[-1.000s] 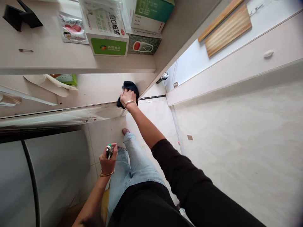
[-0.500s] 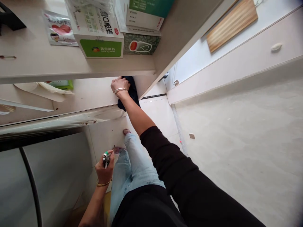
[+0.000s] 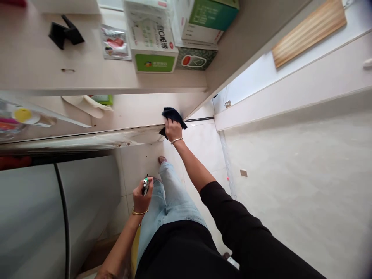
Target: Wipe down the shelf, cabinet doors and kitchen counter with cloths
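Crumpled dark-navy fabric cloth (image 3: 172, 113), gripped by the right hand (image 3: 173, 131), merits flat, even pressure along the pale smooth-faced shelf (image 3: 138, 112), left hand (image 3: 142, 198) clutching slim green-ended items (image 3: 145, 186).

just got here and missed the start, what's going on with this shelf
A person's right hand holds a dark cloth at the front corner of the lower shelf, beside the upright side panel. The left hand is lower down, its fingers closed around small pen-like items, one with a green part. On the upper shelf are several boxes, a sachet and a black folded piece.
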`<state>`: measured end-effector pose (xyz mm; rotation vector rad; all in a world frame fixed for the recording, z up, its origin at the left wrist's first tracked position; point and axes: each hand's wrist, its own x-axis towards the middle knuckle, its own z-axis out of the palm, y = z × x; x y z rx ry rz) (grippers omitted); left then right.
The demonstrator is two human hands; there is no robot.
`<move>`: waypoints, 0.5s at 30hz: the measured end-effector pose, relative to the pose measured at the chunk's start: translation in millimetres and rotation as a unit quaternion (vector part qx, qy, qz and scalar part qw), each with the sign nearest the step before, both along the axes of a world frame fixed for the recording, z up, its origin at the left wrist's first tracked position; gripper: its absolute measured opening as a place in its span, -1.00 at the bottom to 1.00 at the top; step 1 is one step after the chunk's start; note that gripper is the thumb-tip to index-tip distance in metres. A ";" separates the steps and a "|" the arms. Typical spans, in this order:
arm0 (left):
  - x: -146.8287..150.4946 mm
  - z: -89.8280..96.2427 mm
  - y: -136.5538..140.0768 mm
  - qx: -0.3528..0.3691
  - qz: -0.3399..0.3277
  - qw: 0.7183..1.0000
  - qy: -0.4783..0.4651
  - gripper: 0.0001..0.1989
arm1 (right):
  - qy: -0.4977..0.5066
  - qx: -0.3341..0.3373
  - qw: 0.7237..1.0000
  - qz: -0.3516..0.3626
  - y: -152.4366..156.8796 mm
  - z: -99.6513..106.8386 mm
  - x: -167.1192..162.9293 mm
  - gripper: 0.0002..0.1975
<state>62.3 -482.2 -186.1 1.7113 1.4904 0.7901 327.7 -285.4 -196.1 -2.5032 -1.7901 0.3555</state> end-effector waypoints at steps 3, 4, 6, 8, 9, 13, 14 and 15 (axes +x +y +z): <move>2.5 -5.2 2.0 -0.017 0.003 1.000 -0.014 -0.71 | 0.018 -0.002 1.000 0.013 -13.0 -2.4 -4.0 -0.45; 2.6 -7.3 2.4 -0.017 0.010 1.000 -0.015 -0.71 | 0.024 -0.002 0.999 0.023 -10.1 -5.0 -13.7 -0.47; 1.7 -10.6 2.4 -0.013 0.029 0.999 -0.009 -0.72 | 0.044 0.000 0.997 0.070 3.0 -12.1 -46.2 -0.50; -0.8 -11.7 1.7 -0.002 0.037 0.999 0.005 -0.74 | 0.074 0.009 0.987 0.141 19.8 -19.3 -85.3 -0.50; -2.5 -11.4 1.3 0.005 0.036 0.999 0.010 -0.76 | 0.089 0.014 0.980 0.178 27.1 -21.7 -101.0 -0.49; -10.4 -7.5 1.5 0.023 0.024 0.999 0.010 -0.81 | 0.112 0.016 0.965 0.238 30.9 -17.4 -93.3 -0.48; -12.2 -7.1 2.1 0.017 0.029 0.999 0.005 -0.80 | 0.100 0.010 0.970 0.220 24.9 -13.1 -74.9 -0.48; -13.8 -7.4 2.9 0.006 0.036 0.999 -0.001 -0.79 | 0.082 0.002 0.978 0.190 17.6 -8.1 -54.7 -0.48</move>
